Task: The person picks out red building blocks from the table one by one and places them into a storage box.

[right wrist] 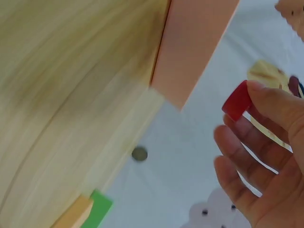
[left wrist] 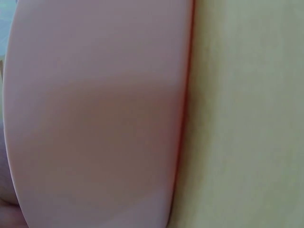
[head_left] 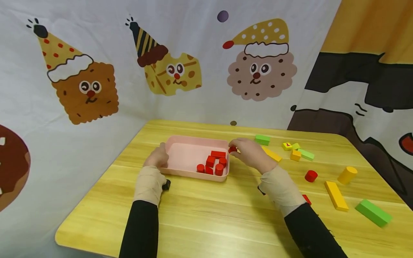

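A shallow pink tray (head_left: 184, 154) lies on the table with several red blocks gathered toward its right end, among them a red cube (head_left: 210, 161) and a red rectangular block (head_left: 218, 154). My left hand (head_left: 157, 156) grips the tray's left end; the left wrist view is mostly filled by the tray's outer wall (left wrist: 99, 114), with a bit of hand (left wrist: 8, 190) at the rim. Beside the tray's right end, my right hand (head_left: 253, 154) pinches a short red cylinder block (right wrist: 236, 101) between thumb and forefinger, its other fingers spread loosely.
To the right lie a red cylinder (head_left: 311, 176), a yellow cylinder (head_left: 347, 175), a long yellow block (head_left: 336, 195) and a green block (head_left: 373, 213). Smaller yellow and green blocks (head_left: 304, 154) sit farther back. A printed curtain (head_left: 200, 107) hangs behind the wooden table (head_left: 206, 215).
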### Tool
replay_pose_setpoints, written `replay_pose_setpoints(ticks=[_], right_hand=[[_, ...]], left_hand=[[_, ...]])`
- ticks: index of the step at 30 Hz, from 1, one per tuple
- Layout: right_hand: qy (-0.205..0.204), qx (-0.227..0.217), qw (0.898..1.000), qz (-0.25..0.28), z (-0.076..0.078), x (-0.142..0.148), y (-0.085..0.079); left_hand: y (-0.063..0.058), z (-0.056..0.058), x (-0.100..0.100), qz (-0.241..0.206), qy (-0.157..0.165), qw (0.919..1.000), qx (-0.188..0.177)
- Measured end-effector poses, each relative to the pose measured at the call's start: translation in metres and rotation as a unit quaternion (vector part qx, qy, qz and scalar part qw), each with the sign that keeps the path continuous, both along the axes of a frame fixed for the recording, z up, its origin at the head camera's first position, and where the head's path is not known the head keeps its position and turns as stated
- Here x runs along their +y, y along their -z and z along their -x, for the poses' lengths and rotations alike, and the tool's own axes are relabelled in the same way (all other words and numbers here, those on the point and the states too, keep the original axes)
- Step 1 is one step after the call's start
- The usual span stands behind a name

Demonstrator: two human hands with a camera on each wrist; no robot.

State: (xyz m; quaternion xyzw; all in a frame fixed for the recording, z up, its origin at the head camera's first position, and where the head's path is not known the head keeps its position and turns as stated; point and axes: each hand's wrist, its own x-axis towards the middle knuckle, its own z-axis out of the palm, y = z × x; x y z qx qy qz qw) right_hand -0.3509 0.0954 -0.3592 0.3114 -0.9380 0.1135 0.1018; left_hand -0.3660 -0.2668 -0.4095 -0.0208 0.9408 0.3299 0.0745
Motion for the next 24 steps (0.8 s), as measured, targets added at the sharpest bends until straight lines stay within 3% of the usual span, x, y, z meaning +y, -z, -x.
replay_pose_setpoints(ticks=[10,24], right_hand=[[-0.032,-0.024,0.999,-0.029,0.006,-0.063,0.006],[-0.038,-0.081,0.993,-0.082,0.020,-0.105,0.010]], left_hand=[[-0.003,-0.003,0.000,0.007,-0.002,1.0000,0.002],[-0.004,-0.003,0.001,0.005,-0.003,1.0000,0.002]])
